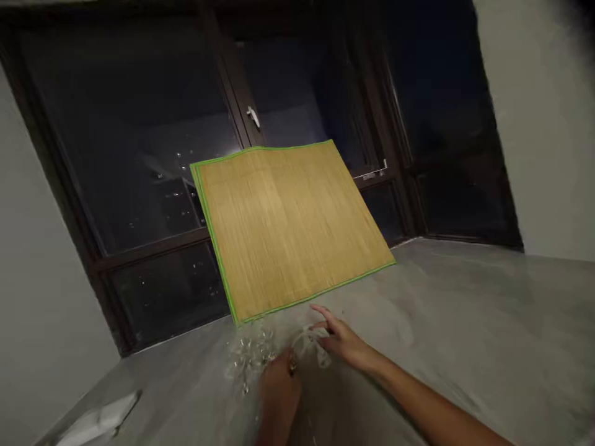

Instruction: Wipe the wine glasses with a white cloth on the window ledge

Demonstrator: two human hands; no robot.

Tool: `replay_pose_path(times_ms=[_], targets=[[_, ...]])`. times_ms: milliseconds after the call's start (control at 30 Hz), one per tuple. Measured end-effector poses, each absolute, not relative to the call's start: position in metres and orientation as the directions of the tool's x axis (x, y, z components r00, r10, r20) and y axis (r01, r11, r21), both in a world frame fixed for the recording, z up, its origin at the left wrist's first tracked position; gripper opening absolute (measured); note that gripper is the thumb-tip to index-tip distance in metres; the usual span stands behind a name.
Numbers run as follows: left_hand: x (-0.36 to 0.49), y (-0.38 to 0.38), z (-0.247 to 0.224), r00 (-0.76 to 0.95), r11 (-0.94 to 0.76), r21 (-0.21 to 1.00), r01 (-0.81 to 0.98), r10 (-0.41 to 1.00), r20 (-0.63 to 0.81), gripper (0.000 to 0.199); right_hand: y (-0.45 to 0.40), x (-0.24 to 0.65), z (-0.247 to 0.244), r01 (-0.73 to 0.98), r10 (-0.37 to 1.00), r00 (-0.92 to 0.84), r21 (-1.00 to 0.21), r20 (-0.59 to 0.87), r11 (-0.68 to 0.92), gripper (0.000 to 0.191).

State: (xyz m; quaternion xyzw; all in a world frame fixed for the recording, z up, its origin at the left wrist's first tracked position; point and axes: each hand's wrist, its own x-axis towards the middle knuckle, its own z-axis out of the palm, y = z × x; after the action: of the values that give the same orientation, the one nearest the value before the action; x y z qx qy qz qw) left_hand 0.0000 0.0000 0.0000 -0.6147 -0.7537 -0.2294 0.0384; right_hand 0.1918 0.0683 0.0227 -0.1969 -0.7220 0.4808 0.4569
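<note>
My left hand (280, 378) is low in the middle of the head view, its fingers closed beside a pile of clear, shiny pieces (251, 353). What it grips is too small and blurred to name. Just to the right, my right hand (341, 341) reaches in with its fingers apart. A pale, translucent looped cord or strip (309, 341) lies between the two hands, close to the right fingertips. Behind them a tan woven mat (292, 223) with green edging leans upright against the window.
Dark window frames (149, 248) with a white handle (253, 116) rise behind the grey stone-like surface (441, 316). At the lower left lies a white flat object (100, 421). Walls stand on both sides.
</note>
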Motion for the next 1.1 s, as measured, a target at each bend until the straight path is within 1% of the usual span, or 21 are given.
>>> replay_pose_path(times_ms=[167, 233, 367, 467, 667, 800, 867, 1033, 1100], targets=[[-0.003, -0.002, 0.001, -0.254, 0.165, 0.27, 0.949, 0.906, 0.338, 0.044, 0.072, 0.184, 0.01, -0.246, 0.682, -0.595, -0.905, 0.425, 0.348, 0.092], [-0.004, -0.003, 0.001, -0.259, 0.176, 0.255, 0.951, 0.903, 0.344, 0.046, 0.072, 0.182, 0.008, -0.265, 0.681, -0.608, -0.913, 0.409, 0.311, 0.095], [-0.004, -0.004, 0.002, -0.222, 0.159, 0.197, 0.967, 0.907, 0.357, 0.051, 0.069, 0.183, 0.009, -0.276, 0.682, -0.626, -0.926, 0.378, 0.259, 0.094], [-0.004, -0.005, 0.002, -0.196, 0.135, 0.186, 0.973, 0.911, 0.364, 0.051, 0.065, 0.182, 0.01, -0.267, 0.683, -0.632, -0.93, 0.367, 0.252, 0.092], [0.006, -0.003, 0.002, -0.088, -0.012, 0.232, 0.973, 0.906, 0.415, 0.041, 0.064, 0.172, 0.002, -0.255, 0.662, -0.679, -0.947, 0.318, 0.193, 0.088], [0.012, -0.004, 0.003, -0.084, -0.043, 0.282, 0.958, 0.903, 0.421, 0.04, 0.068, 0.172, 0.0, -0.287, 0.691, -0.63, -0.933, 0.355, 0.218, 0.075], [0.012, -0.005, 0.004, -0.079, -0.054, 0.301, 0.952, 0.908, 0.412, 0.036, 0.07, 0.174, 0.002, -0.288, 0.683, -0.626, -0.926, 0.375, 0.245, 0.072], [0.007, -0.005, 0.006, -0.066, -0.062, 0.297, 0.953, 0.914, 0.401, 0.03, 0.075, 0.179, 0.002, -0.278, 0.638, -0.676, -0.929, 0.37, 0.245, 0.079], [0.005, -0.004, 0.005, -0.052, -0.075, 0.303, 0.95, 0.919, 0.391, 0.028, 0.077, 0.182, 0.002, -0.254, 0.625, -0.701, -0.939, 0.344, 0.231, 0.082]])
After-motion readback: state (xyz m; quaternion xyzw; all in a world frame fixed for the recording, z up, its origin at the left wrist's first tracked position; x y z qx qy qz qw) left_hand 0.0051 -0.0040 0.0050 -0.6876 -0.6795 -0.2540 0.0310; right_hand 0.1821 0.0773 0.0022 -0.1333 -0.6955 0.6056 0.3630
